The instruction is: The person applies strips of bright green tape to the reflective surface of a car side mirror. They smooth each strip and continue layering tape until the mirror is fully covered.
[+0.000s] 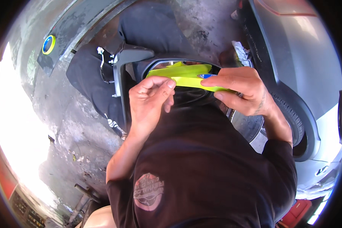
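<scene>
Holding a strip of yellow-green tape [188,81] between them, the left hand [147,99] and the right hand [247,91] are both over the side mirror [143,67], at its edge nearest the body. The left hand pinches one end of the strip between thumb and forefinger, its other fingers loosely curled. The right hand grips the other end between thumb and fingers, close to a blue-cored roll [208,76] that its fingers partly hide. Between the two hands the strip runs nearly straight, sloping down a little toward the right of the mirror.

More yellow-green tape [173,71] lies across the mirror's opening, just beyond the strip. On the mirror's left side is a grey bracket [118,78] with short studs, and beside that a thin cable [102,66] with a white plug. Dark trousers [152,22] show beyond the mirror and to its left, while a black shirt [216,159] fills the space on its near side. Well to the mirror's left, a second tape roll [53,44] rests on a dark panel [78,24]. To the mirror's right stand a grey car [311,49] and its tyre [292,110]; a crumpled wrapper [241,53] is near the car's dark trim.
</scene>
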Available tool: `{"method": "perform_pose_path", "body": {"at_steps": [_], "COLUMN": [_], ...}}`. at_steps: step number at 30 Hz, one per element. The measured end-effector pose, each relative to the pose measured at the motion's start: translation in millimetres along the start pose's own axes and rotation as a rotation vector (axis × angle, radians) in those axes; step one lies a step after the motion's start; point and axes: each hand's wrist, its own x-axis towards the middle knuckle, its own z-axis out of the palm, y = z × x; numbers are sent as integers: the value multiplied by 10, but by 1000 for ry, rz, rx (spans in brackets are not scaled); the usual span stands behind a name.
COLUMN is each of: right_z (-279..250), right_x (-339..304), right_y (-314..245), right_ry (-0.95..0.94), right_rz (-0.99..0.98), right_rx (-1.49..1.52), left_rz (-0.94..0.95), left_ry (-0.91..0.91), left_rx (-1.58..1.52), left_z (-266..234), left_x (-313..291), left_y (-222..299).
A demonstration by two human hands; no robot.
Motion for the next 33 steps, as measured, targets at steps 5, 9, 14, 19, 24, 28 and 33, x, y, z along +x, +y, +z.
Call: {"method": "perform_pose_path", "body": {"at_steps": [5, 9, 14, 19, 24, 28, 33], "right_z": [-24, -109, 5, 50, 67, 87, 116], "right_x": [88, 189, 369, 475, 489, 556, 557], "right_y": [-120, -170, -149, -139, -97, -122, -106], "right_ry": [-58, -138, -206, -254, -362, -277, -273], "right_rz": [-28, -31, 7, 20, 59, -4, -11], "right_rx": [-577, -706, -769, -818, -859, -826, -854], "left_rz": [300, 466, 498, 542, 522, 543, 589], "left_ry": [264, 306, 359, 380, 382, 378, 413], "left_rx": [494, 741, 975, 1052, 1092, 1146, 1197], "left_z": [-23, 45, 50, 35, 54, 39, -24], "left_x": [71, 121, 172, 206, 211, 224, 230], "left_y": [-35, -70, 17, 3, 12, -2, 14]}}
